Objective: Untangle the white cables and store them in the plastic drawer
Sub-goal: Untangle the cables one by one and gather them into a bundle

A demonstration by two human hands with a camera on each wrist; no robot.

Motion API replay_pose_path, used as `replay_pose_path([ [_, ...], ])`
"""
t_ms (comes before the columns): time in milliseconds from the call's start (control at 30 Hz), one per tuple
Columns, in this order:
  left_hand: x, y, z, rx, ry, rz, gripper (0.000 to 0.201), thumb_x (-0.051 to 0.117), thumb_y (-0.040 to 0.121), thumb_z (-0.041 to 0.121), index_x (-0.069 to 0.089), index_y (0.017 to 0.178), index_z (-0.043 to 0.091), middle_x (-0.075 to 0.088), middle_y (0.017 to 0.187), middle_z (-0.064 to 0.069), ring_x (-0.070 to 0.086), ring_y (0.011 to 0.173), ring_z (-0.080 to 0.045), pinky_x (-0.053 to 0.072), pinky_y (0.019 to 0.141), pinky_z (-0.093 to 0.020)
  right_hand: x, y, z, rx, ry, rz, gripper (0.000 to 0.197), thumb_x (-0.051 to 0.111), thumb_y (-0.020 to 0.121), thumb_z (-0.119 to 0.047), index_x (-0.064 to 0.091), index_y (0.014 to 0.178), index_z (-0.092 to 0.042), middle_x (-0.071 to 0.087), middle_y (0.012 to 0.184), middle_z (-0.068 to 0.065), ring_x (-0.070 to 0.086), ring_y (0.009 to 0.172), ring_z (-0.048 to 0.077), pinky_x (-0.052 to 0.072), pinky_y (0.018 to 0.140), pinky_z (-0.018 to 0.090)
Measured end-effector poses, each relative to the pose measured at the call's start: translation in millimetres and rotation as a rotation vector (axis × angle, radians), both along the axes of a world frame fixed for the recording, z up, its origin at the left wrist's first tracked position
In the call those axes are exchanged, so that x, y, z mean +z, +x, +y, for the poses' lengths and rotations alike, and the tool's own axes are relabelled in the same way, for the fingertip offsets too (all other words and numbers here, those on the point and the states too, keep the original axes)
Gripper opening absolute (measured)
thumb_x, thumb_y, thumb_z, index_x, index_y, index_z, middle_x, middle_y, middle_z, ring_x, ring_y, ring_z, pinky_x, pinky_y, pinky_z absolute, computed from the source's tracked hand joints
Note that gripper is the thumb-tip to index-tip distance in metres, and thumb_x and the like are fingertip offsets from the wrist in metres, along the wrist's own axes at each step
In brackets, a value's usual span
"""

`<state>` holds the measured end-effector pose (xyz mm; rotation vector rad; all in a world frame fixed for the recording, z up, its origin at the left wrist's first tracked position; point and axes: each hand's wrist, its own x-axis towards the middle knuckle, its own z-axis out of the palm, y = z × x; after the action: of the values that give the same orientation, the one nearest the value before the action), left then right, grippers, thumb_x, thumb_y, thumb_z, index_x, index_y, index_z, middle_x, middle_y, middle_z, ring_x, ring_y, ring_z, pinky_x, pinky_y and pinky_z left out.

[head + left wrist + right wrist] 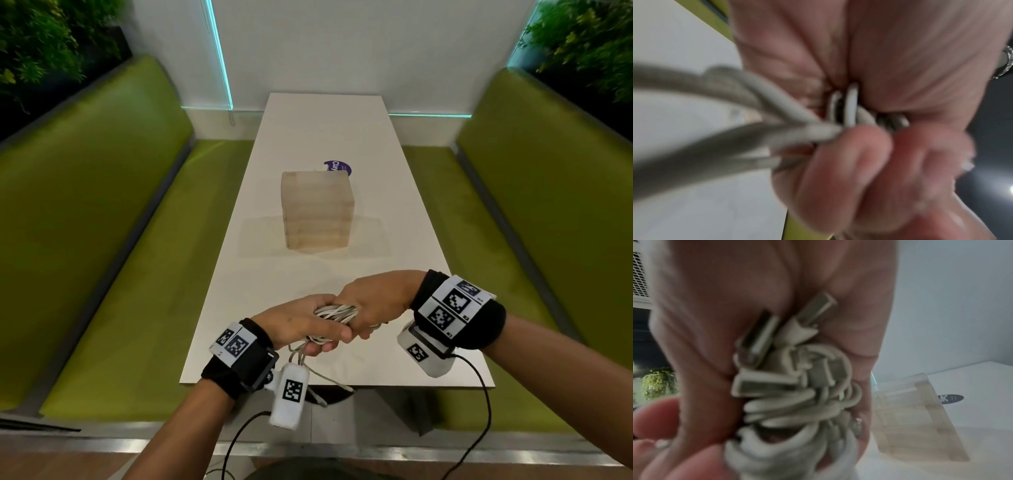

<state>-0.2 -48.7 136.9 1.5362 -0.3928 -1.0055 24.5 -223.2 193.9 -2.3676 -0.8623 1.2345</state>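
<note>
A twisted bundle of white cables [335,313] is held above the near end of the white table [404,246]. My left hand [308,325] grips one end of the bundle and my right hand [370,305] grips the other, the two hands touching. Loose cable ends [325,383] dangle below the left hand past the table edge. In the right wrist view the cables [797,402] and several USB plugs [760,334] are bunched in the palm. In the left wrist view, strands [777,126] run out of the curled fingers. The translucent plastic drawer unit [317,210] stands mid-table, beyond both hands.
A purple round sticker [339,167] lies on the table behind the drawer unit. Green bench seats [120,240] flank the table on both sides. Black wires [479,394] hang from the wrist cameras.
</note>
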Motion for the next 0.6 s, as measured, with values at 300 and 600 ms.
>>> replay_pose_path([
  [300,-3,-10,-4,0.100,-0.145,-0.078,0.081,0.073,0.070,0.057,0.046,0.127,0.006,0.071,0.093,-0.006,0.066,0.077,-0.027,0.050,0.073,-0.029,6,3,-8,0.093,-0.073,-0.251,0.015,0.058,0.088,-0.030,0.065,0.098,-0.021,0.062,0.071,-0.007,0.053,0.059,0.004,0.041,0.060,0.021],
  [600,-22,-12,-5,0.315,-0.154,-0.232,0.018,0.052,0.091,0.033,0.065,0.097,0.022,0.056,0.061,0.001,0.068,0.073,-0.027,0.047,0.080,-0.030,28,17,-22,-0.046,-0.067,-0.405,0.017,0.062,0.087,-0.031,0.061,0.093,-0.016,0.066,0.076,0.000,0.060,0.069,0.016,0.045,0.069,0.032],
])
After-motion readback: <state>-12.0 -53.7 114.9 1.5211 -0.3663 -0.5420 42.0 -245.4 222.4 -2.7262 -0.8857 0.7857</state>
